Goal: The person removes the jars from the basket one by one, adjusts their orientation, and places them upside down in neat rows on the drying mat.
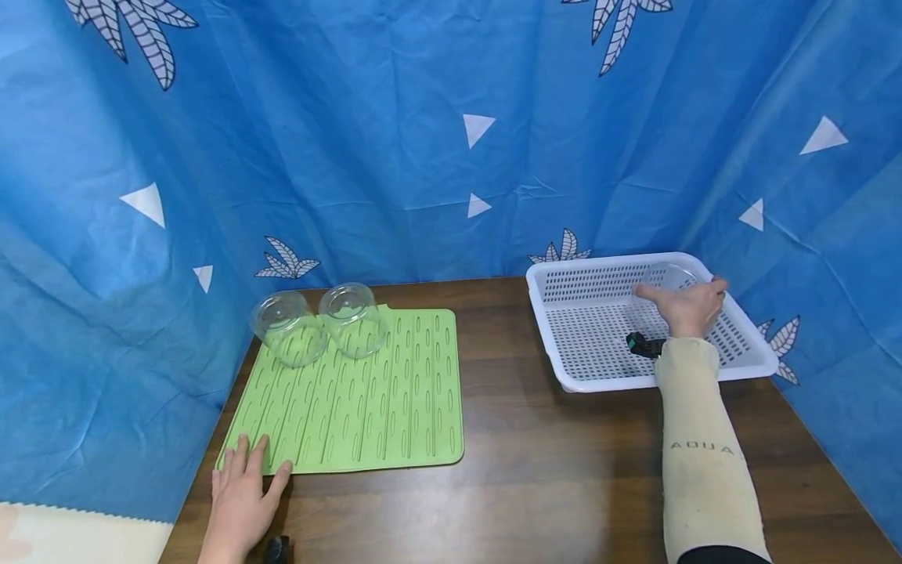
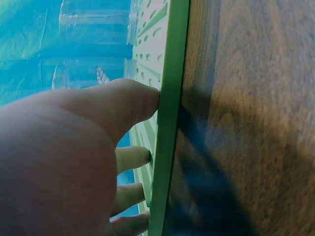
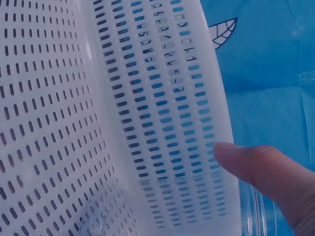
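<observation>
My left hand rests with spread fingers on the near left corner of a green ridged drying mat. In the left wrist view, its thumb touches the mat's edge. Two clear jars stand side by side at the mat's far left. On the right, my right hand reaches over a white perforated basket, thumb and fingers spread around another clear jar. Its thumb is nearly straight near the jar's upper edge; the other fingers are hidden in the right wrist view.
A brown wooden table bears the mat and basket. Blue curtains hang behind and on both sides, close to the basket's far right corner. A black wrist camera hangs from the right wrist over the basket.
</observation>
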A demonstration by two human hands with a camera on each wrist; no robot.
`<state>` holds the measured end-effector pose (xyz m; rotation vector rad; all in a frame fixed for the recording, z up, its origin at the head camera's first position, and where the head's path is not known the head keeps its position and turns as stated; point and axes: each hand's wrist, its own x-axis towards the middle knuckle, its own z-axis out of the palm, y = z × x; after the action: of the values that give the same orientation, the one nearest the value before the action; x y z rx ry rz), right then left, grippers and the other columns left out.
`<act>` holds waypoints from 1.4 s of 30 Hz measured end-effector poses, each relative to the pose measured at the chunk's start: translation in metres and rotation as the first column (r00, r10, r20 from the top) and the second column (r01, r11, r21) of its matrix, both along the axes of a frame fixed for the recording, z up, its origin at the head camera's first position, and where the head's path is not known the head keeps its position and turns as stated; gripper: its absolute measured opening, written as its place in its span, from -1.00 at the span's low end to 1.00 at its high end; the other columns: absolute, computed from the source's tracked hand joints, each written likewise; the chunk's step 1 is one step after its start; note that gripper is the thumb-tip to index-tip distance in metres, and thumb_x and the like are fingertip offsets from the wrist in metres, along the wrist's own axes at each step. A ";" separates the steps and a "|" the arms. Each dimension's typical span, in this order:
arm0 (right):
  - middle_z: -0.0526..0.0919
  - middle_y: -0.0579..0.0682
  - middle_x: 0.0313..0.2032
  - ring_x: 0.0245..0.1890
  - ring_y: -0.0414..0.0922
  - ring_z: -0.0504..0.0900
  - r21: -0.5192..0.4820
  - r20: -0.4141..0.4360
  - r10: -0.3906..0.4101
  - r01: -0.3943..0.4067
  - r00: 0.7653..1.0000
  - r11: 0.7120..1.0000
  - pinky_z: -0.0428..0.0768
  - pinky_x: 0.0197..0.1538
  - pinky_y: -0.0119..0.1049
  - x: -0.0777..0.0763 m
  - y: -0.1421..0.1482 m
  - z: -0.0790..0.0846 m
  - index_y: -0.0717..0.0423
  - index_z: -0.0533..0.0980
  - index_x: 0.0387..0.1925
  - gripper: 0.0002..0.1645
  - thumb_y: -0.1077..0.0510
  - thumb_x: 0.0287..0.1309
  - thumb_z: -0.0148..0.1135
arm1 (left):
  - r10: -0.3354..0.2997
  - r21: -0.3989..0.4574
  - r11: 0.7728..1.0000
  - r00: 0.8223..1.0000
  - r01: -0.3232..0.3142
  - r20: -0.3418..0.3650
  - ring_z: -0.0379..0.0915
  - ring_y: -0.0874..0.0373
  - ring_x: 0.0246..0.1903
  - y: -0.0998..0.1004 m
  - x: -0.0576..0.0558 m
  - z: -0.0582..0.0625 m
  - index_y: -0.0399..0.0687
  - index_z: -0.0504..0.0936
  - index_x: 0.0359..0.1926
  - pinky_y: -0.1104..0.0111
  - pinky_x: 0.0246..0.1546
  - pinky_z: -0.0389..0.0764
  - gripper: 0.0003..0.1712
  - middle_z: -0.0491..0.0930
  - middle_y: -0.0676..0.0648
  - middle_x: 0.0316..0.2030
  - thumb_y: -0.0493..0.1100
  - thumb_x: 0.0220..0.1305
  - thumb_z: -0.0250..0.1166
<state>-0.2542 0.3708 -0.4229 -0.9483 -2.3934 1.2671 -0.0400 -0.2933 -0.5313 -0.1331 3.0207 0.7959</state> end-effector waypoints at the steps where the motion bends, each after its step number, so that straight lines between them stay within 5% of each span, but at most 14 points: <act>1: -0.16 0.25 0.53 0.51 0.17 -0.09 -0.006 0.008 0.004 -0.004 1.000 1.000 -0.04 0.48 0.11 0.001 -0.001 0.000 0.11 -0.43 0.55 0.67 -0.40 -0.19 0.51 | 0.003 -0.002 1.000 1.000 -0.003 -0.005 -0.43 -0.65 0.35 0.000 0.000 0.000 -0.56 0.11 0.41 -0.41 0.27 -0.46 -0.11 -0.23 -0.69 0.39 0.18 0.52 0.02; 11: -0.28 0.26 0.55 0.52 0.20 -0.16 -0.060 0.050 0.013 -0.010 0.999 0.998 -0.11 0.45 0.20 0.005 0.001 -0.003 0.11 -0.56 0.52 0.69 -0.35 -0.12 0.50 | 0.002 0.022 1.000 1.000 -0.002 0.000 -0.49 -0.64 0.36 0.001 0.002 0.002 -0.57 0.09 0.42 -0.37 0.29 -0.49 -0.10 -0.26 -0.68 0.40 0.20 0.53 -0.02; 21: -0.08 0.19 0.52 0.47 0.17 0.00 -0.101 0.023 -0.011 0.014 1.000 0.995 0.02 0.44 0.21 0.011 -0.006 -0.001 0.05 -0.29 0.58 0.51 -0.31 -0.09 0.51 | 0.012 0.007 1.000 1.000 -0.012 -0.013 -0.39 -0.67 0.34 0.002 0.002 0.002 -0.56 0.13 0.40 -0.40 0.28 -0.40 -0.15 -0.20 -0.69 0.38 0.16 0.53 0.01; 42: -0.08 0.18 0.53 0.49 0.14 -0.03 -0.071 -0.024 -0.011 0.009 1.000 0.997 0.02 0.47 0.12 0.012 -0.004 0.002 0.05 -0.24 0.58 0.45 -0.26 -0.04 0.50 | 0.011 0.024 1.000 1.000 -0.011 -0.002 -0.47 -0.65 0.35 0.002 0.004 0.001 -0.57 0.09 0.42 -0.37 0.29 -0.49 -0.10 -0.26 -0.68 0.40 0.20 0.53 -0.02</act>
<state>-0.2426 0.3664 -0.4212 -0.9579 -2.3360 1.3607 -0.0364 -0.2916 -0.5299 -0.1481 3.0141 0.8334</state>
